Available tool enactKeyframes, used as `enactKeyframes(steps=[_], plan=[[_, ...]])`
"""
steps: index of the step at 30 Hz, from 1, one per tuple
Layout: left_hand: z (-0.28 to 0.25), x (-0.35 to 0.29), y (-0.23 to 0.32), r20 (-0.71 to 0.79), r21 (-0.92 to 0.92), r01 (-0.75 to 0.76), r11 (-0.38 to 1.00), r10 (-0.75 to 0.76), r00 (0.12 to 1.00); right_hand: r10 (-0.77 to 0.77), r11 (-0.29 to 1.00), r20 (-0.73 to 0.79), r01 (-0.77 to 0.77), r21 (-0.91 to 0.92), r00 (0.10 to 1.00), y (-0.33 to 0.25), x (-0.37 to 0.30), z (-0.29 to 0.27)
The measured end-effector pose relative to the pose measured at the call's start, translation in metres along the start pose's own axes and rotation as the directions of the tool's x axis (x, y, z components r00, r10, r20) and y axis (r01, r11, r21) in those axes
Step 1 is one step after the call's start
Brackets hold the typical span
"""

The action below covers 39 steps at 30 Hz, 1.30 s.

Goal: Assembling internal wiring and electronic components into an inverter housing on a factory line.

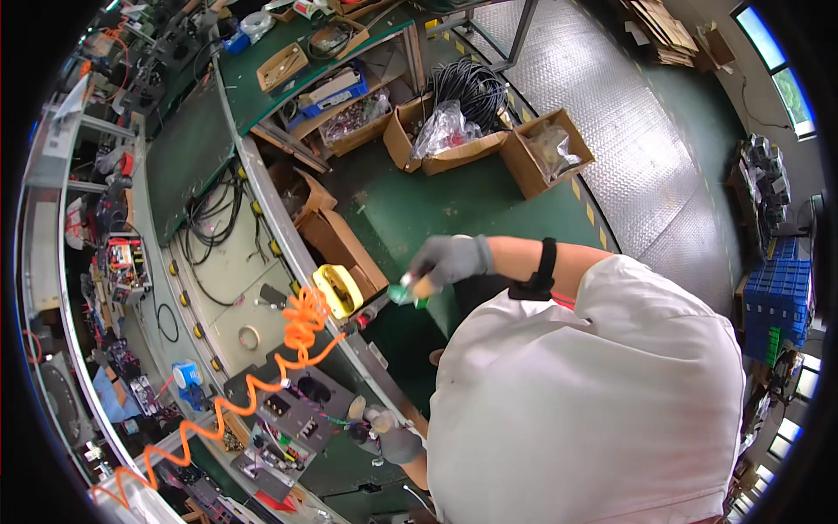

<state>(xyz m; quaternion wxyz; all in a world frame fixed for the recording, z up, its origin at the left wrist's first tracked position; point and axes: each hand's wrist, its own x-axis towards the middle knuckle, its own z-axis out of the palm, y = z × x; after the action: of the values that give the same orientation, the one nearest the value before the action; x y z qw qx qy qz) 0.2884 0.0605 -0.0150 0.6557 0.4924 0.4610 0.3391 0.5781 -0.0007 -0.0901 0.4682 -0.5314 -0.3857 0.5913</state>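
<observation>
My right hand [449,261], in a grey glove with bare fingertips, is out over the floor beside the bench edge. Its fingers are closed on a small green and whitish thing [401,292], blurred and too small to name. Lower down, my left hand [397,441], gloved the same way, is at the bench with its fingers pinched round the end of a multicoloured wire bundle [336,421]. These wires run to a dark grey panel [336,377] with a round opening and black sockets. Beside the panel lies an opened assembly [281,452] with small parts and wires.
An orange coiled hose [218,430] stretches across the bench. A yellow plastic holder [339,291] sits at the bench edge, beside a cardboard box [340,244]. A tape roll [250,337] and a blue container [186,375] stand farther in. Boxes with bags and black cable [471,92] lie beyond.
</observation>
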Motion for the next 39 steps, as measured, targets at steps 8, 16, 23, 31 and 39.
enactKeyframes(steps=[8,16,23,31,39], plan=[[0.143,0.041,0.012,0.014,0.035,0.146,0.989,-0.147,0.989,0.245,0.662,-0.952,-0.749,0.026,0.184,0.109,-0.142,-0.305],[0.205,0.057,0.036,-0.069,0.030,0.214,0.976,-0.212,0.975,0.471,0.297,-0.840,-0.848,0.440,-0.270,0.190,-0.234,-0.440],[0.208,0.075,0.031,0.012,0.119,0.110,0.987,-0.112,0.994,0.393,0.575,-0.843,-0.617,0.537,-0.368,0.163,-0.251,-0.435],[0.236,0.087,0.032,0.069,0.275,0.092,0.957,-0.115,0.991,0.637,0.743,-0.763,0.174,0.646,0.108,0.119,-0.173,-0.402],[0.235,0.065,0.061,0.138,0.207,-0.034,0.978,0.005,0.990,-0.037,0.936,-0.163,0.091,0.341,0.986,-0.098,-0.054,-0.191]])
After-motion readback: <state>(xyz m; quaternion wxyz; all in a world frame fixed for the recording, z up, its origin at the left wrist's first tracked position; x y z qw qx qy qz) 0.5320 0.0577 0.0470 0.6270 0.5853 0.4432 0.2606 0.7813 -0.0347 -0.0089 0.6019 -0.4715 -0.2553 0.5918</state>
